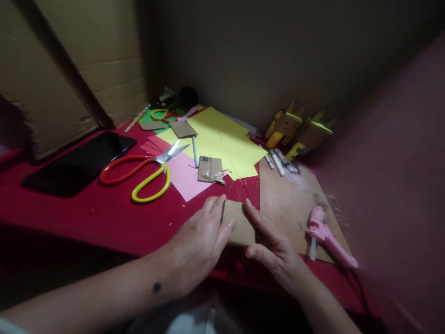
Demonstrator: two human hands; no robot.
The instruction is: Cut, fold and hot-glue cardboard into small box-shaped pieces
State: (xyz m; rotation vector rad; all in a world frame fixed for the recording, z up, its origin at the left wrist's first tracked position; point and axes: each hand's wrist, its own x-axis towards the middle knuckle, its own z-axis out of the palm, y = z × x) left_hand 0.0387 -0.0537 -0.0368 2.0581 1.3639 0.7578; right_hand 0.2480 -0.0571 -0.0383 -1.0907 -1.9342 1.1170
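Observation:
A small brown cardboard piece (238, 223) sits between my two hands near the table's front edge. My left hand (201, 236) grips its left side, with the thumb lying on top and the fingers along the far left edge. Along its right side is my right hand (273, 248), index finger at the far right corner and thumb by the near right corner. What lies under the piece is hidden. Just beyond it is another cardboard square (210, 170) with clear tape and dark print. Scissors (162, 160) with one red and one yellow handle rest to the left, blades apart.
Yellow sheets (222, 134) and pink paper (187, 178) cover the middle of the red table (114, 222). A black phone (79, 162) lies left. A pink glue gun (327, 234) is on a brown board (288, 199) at right, near markers (278, 162) and yellow-brown cardboard figures (283, 127).

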